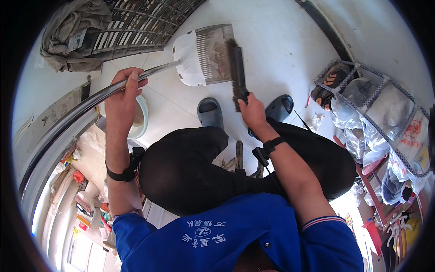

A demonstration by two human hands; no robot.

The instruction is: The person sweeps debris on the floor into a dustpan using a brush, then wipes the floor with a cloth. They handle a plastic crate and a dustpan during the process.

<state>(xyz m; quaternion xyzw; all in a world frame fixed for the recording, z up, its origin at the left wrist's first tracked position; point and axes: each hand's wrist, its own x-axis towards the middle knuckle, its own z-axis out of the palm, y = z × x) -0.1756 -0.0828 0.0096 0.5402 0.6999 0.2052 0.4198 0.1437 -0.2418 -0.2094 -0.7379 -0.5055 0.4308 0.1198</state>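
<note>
My left hand (125, 90) grips the shiny metal handle (159, 69) of a long-handled dustpan. The white dustpan (189, 59) lies on the pale tiled floor, a row of comb teeth (203, 56) across its pan. Grey-brown dust and debris (217, 56) cover the inside of the pan. In my right hand (253, 110) is a dark brush (240, 71), held by its near end. Its brown bristles face left, and the far end of the brush is at the pan's open edge. Whether the bristles touch the pan I cannot tell.
Two grey slippers (210, 112) are on my feet below the dustpan. A pale basin (141, 117) stands beside my left forearm. Upper left is a dark slatted crate (132, 29) with a grey cloth (73, 34). A pocketed hanging organiser (373, 102) holds shoes and plastic bags at right.
</note>
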